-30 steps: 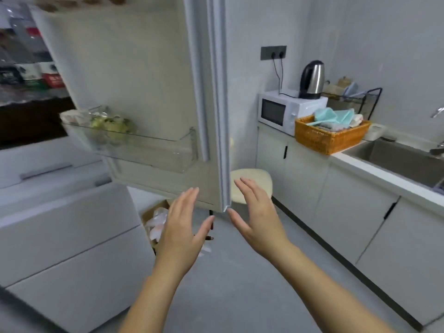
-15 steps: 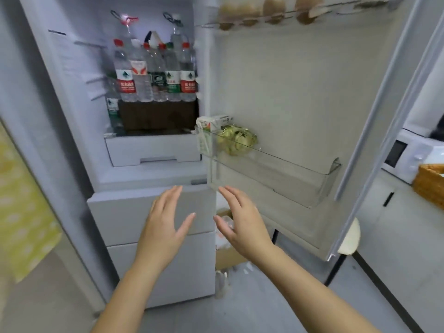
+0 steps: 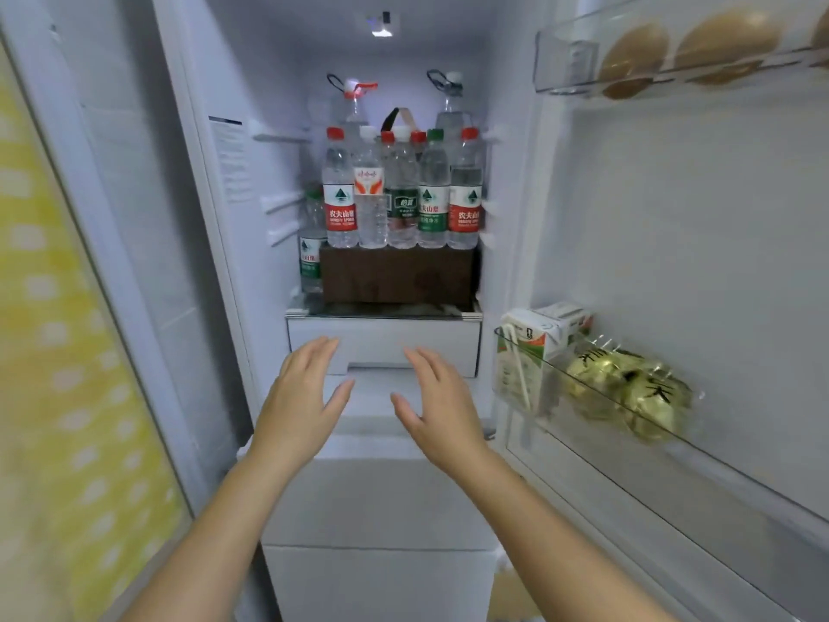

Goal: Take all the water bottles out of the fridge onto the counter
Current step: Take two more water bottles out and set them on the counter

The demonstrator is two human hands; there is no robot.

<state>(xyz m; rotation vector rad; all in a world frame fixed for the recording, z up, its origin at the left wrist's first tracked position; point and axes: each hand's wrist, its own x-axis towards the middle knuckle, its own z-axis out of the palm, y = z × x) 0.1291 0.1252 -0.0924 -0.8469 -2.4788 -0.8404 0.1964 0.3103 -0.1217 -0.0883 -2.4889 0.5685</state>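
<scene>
clear water bottles [image 3: 399, 195] — red, green caps, upright

Clear air fronts the water bottles [image 3: 402, 195]; door shelf [image 3: 717, 464] crowds the right.

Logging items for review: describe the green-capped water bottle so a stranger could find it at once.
In the open fridge, a row of water bottles stands on a brown box. The green-capped bottle is second from the right in the front row. Its neighbours wear red or white caps; only it has a green one.
</scene>
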